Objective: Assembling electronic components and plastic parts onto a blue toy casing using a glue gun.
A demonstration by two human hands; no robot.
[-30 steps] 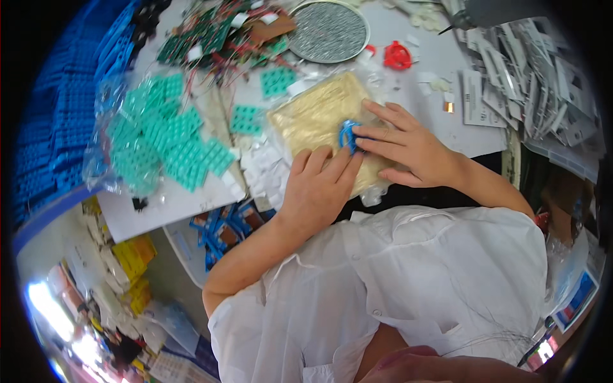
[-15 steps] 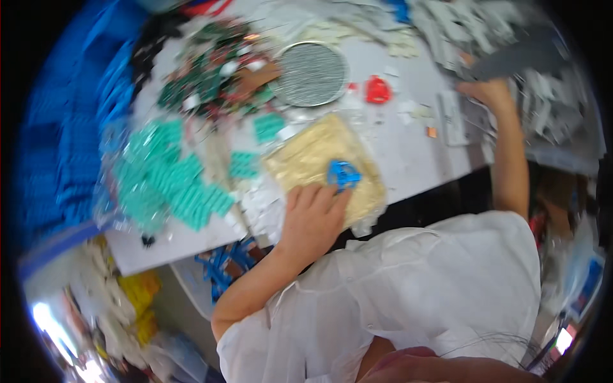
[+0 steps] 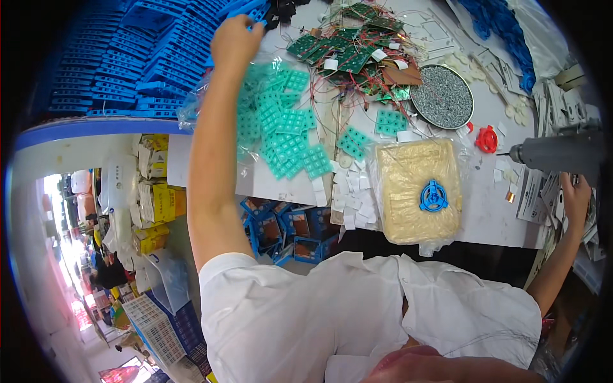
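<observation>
My left hand (image 3: 236,43) is stretched out to the far left, fingers closed on a blue plastic casing (image 3: 239,9) at the edge of a big stack of blue casings (image 3: 143,60). Far to the right, my right hand (image 3: 576,199) reaches in among white plastic panels (image 3: 533,195). Its fingers are bent, and what they grip is hard to make out. In front of me lies a yellowish padded block (image 3: 412,191) wrapped in clear plastic, with a round blue plastic piece (image 3: 434,196) on it. A grey power screwdriver (image 3: 559,153) hangs above the right hand, its bit pointing left.
Teal rubber keypads (image 3: 287,124) spill out of a clear bag. Behind them are green circuit boards (image 3: 354,54) with red wires. A round tin of small screws (image 3: 442,96) and a red plastic ring (image 3: 486,139) stand to the right. A bin of blue assemblies (image 3: 290,230) sits below the table edge.
My left hand has left the wrapped block and the blue piece and gone out to the blue casings. The view has swung left. My right hand is still by the white panels.
</observation>
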